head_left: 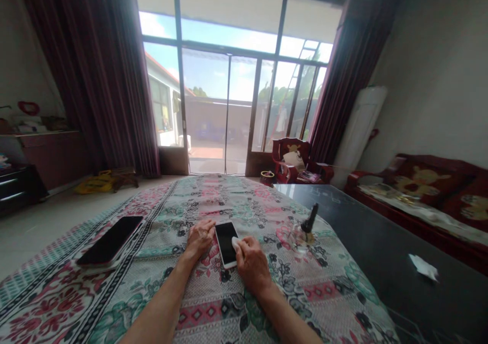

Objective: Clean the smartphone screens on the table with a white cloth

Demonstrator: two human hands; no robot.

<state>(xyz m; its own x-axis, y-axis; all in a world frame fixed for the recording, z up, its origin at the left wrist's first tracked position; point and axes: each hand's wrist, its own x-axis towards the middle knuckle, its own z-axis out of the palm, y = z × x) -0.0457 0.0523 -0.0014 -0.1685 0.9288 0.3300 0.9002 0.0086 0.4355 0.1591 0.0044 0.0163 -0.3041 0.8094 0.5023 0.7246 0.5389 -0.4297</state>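
Observation:
A white-edged phone (225,243) with a dark screen lies flat on a flower-patterned cloth (213,293). My left hand (199,238) rests at the phone's left edge with its fingers curled against it, holding it still. My right hand (251,262) is closed on a small white wipe (235,243) pressed onto the screen's right side. A clear spray bottle with a black nozzle (307,227) stands to the right of my right hand.
A larger dark tablet (110,240) lies on the cloth at the left. A dark glossy table (400,262) with a crumpled white tissue (423,267) is at the right. Beyond are a red sofa (430,191), a red chair (292,161) and glass doors.

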